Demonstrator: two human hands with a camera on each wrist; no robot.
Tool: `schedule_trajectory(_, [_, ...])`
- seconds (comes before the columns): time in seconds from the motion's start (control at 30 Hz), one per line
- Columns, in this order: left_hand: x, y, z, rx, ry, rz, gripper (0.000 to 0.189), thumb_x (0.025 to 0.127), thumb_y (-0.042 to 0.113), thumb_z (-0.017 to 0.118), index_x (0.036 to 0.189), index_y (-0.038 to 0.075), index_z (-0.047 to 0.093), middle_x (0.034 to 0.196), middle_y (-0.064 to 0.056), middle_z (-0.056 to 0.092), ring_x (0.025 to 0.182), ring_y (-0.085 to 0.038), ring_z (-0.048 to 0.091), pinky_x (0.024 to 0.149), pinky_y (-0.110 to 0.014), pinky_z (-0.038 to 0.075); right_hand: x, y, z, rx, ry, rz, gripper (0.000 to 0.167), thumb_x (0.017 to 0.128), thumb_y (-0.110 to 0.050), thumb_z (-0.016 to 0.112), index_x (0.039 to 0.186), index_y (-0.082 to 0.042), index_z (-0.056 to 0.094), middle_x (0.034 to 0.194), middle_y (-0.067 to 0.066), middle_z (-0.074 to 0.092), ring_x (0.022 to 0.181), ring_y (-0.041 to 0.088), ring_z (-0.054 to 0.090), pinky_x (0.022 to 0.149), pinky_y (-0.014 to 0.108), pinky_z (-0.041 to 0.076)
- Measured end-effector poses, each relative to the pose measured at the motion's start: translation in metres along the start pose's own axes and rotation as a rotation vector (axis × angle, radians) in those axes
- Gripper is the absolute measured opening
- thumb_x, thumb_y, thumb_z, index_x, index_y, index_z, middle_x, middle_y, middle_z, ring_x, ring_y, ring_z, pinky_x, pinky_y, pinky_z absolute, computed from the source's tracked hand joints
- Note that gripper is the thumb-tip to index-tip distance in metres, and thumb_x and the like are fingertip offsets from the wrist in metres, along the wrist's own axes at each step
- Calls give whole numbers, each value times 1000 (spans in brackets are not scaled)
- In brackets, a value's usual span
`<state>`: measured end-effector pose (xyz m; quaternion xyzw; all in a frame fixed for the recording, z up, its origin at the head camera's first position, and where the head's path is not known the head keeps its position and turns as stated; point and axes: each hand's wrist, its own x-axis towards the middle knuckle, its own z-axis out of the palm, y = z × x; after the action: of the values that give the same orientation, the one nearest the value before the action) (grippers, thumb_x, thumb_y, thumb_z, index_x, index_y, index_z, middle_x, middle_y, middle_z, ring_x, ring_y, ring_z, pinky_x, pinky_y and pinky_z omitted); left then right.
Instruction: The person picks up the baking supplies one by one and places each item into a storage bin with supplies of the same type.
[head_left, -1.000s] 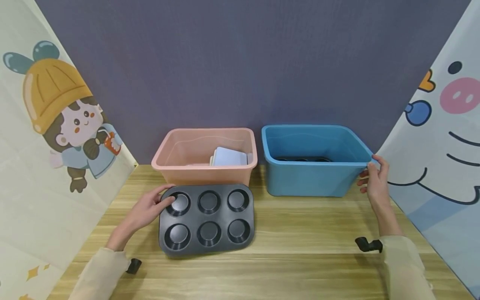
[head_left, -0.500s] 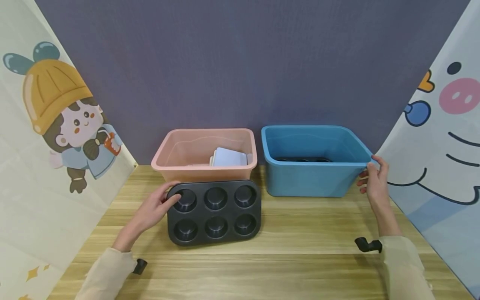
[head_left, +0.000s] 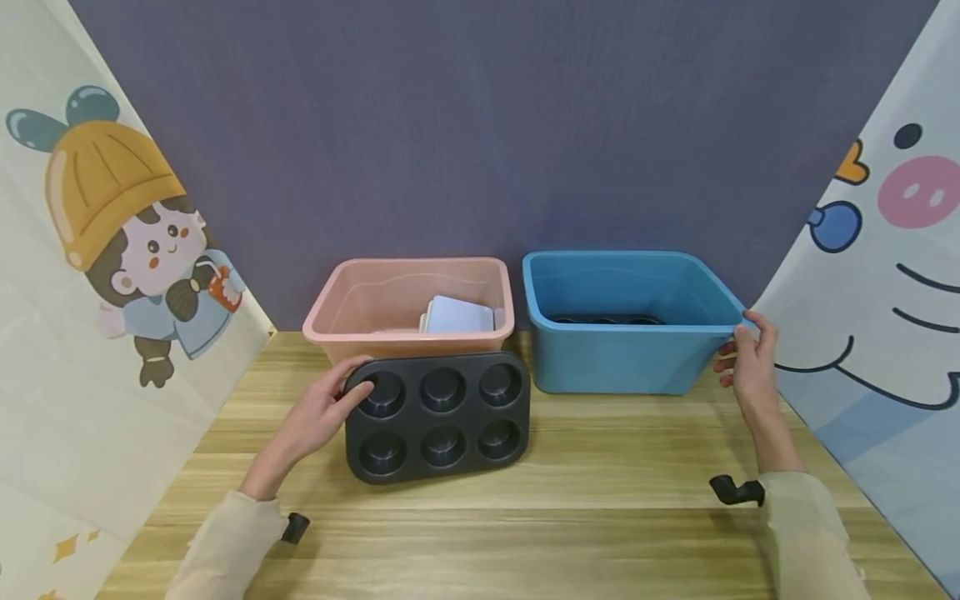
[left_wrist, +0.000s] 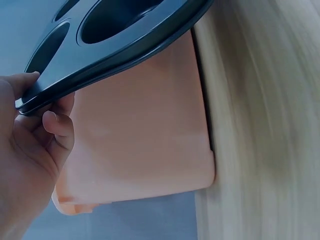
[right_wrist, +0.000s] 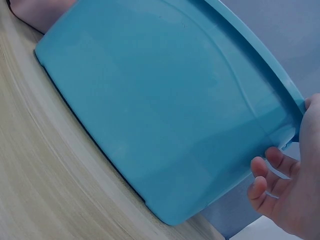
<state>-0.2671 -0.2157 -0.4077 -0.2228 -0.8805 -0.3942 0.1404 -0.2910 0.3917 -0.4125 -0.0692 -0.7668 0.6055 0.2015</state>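
Note:
My left hand (head_left: pixel 318 412) pinches the upper left corner of a black muffin tin (head_left: pixel 471 419), thumb on its face and fingers behind. The tin is tilted up in front of the pink bin (head_left: pixel 405 337), hiding much of that bin's front wall; in the left wrist view the tin's edge (left_wrist: pixel 125 57) is apart from the tabletop. On the right, my right hand (head_left: pixel 752 367) grips the front right corner of the blue bin's rim (head_left: pixel 637 328), its other fingers curled below. Dark round-cupped bakeware (head_left: pixel 603 319) lies inside the blue bin, mostly hidden by the front wall.
Inside the pink bin are pale box-like pieces (head_left: pixel 459 315). Both bins stand on the wooden table (head_left: pixel 585 508) against a dark back wall (head_left: pixel 480 133). Printed side panels (head_left: pixel 870 333) flank the table.
My left hand has lifted the muffin tin, tilted it more upright and shifted it right and slightly upward in view. The right hand stays on the blue bin.

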Motion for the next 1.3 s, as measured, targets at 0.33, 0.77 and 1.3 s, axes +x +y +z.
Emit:
schedule_trajectory(0.33, [11, 14, 2, -6, 19, 8, 37, 98, 28, 63, 135, 23, 56, 64, 5, 44, 53, -9, 41, 51, -27, 36, 3, 3, -2, 10, 7, 29, 46, 107, -40, 31, 151, -34, 20, 87, -5, 52, 60, 9, 57, 48, 24, 46])
schedule_trajectory(0.77, [31, 34, 10, -68, 69, 103, 39, 98, 22, 63, 136, 23, 58, 80, -1, 64, 62, -9, 56, 57, -25, 44, -2, 0, -1, 14, 10, 9, 45, 107, -38, 31, 151, -32, 20, 86, -5, 51, 60, 8, 57, 48, 25, 45])
schedule_trajectory(1.3, [52, 50, 10, -139, 172, 232, 38, 95, 0, 61, 133, 8, 58, 96, -17, 73, 70, -19, 70, 57, -19, 51, -2, -2, 1, 17, -8, -2, 48, 107, -40, 30, 152, -30, 18, 87, -4, 51, 60, 9, 56, 49, 26, 45])
